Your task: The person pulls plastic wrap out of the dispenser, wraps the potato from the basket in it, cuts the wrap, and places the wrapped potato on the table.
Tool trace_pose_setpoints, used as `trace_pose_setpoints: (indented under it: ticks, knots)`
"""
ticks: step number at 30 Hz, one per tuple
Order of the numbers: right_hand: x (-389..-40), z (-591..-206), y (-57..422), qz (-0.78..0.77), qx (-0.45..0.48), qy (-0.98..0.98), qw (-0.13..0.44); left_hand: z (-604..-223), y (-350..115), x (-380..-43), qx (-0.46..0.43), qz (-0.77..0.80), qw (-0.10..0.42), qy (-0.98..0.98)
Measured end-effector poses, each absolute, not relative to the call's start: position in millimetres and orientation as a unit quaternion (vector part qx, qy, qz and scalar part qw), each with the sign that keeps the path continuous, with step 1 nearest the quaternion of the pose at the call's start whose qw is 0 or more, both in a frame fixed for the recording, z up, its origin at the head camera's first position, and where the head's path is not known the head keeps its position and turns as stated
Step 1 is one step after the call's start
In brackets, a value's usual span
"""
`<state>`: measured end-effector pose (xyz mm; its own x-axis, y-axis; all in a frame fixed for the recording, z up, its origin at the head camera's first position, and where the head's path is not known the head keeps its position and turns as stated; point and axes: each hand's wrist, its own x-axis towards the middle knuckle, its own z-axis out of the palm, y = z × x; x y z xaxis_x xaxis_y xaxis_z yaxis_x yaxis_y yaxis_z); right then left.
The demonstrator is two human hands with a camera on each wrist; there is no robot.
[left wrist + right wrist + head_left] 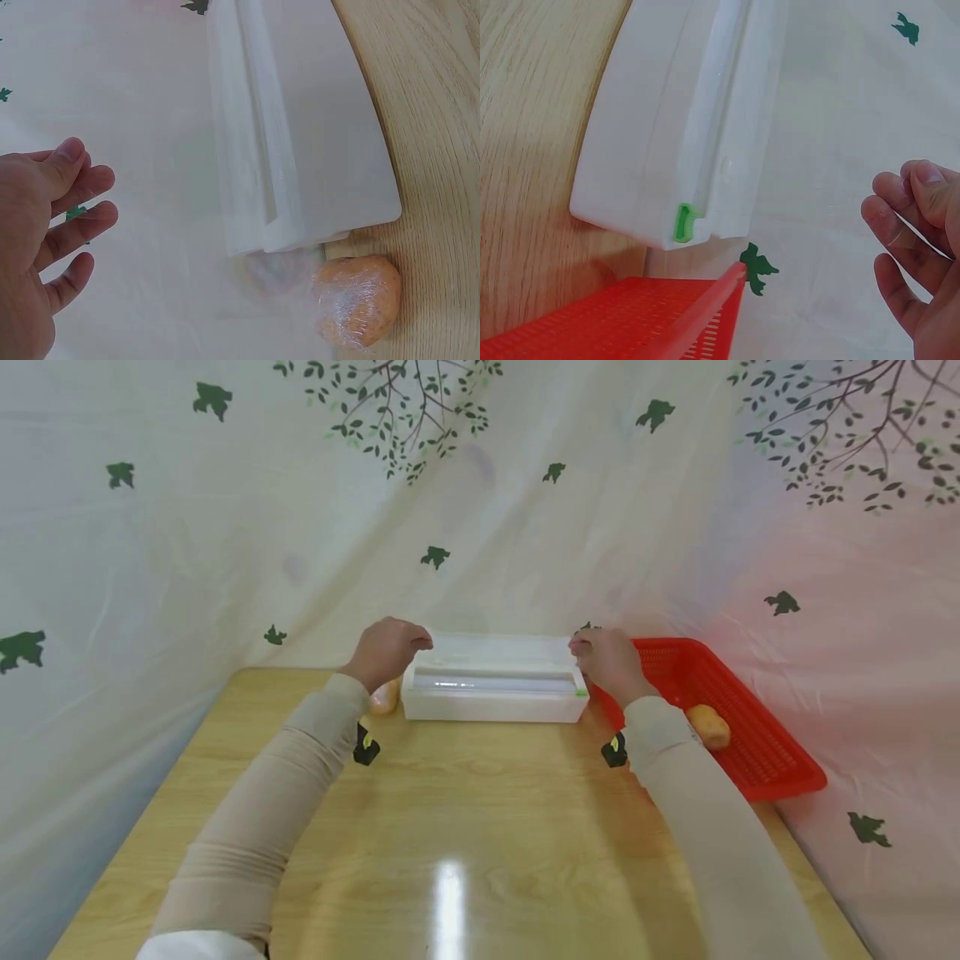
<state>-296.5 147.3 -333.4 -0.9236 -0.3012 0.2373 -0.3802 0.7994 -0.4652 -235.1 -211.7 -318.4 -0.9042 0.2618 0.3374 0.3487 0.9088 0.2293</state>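
Observation:
A white plastic wrap dispenser [491,708] lies lengthwise near the table's back edge, with a clear-looking roll [495,683] showing in its opening. My left hand [387,652] and right hand [609,664] are raised behind its two ends, thumbs pressed against fingers. Between them they pinch the edge of thin plastic wrap [498,647], which is hard to make out against the pale backdrop. A faint shine of film crosses the right fingers [892,232] in the right wrist view. A potato [360,304] covered in wrap sits beside the dispenser's left end.
At the right, a red plastic basket [795,777] stands close to the dispenser's right end with a potato [708,727] inside. The wooden table [480,810] stretches toward me. Behind it hangs a pale curtain [360,552] with leaf prints.

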Motion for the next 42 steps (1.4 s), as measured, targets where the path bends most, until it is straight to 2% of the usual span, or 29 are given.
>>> trace_pose_setpoints:
  ticks: [17, 28, 42]
  knots:
    - [-269, -305, 143, 0.249, 0.164, -0.952, 0.071, -295, -210, -215, -0.166, -0.129, 0.177, -0.961]
    - [-250, -296, 145, 0.249, 0.158, -0.95, 0.104, -287, -201, -201, -0.158, -0.13, 0.167, -0.964]
    - [-234, -290, 147, 0.251, 0.166, -0.946, 0.12, -279, -199, -188, -0.158, -0.122, 0.18, -0.963]
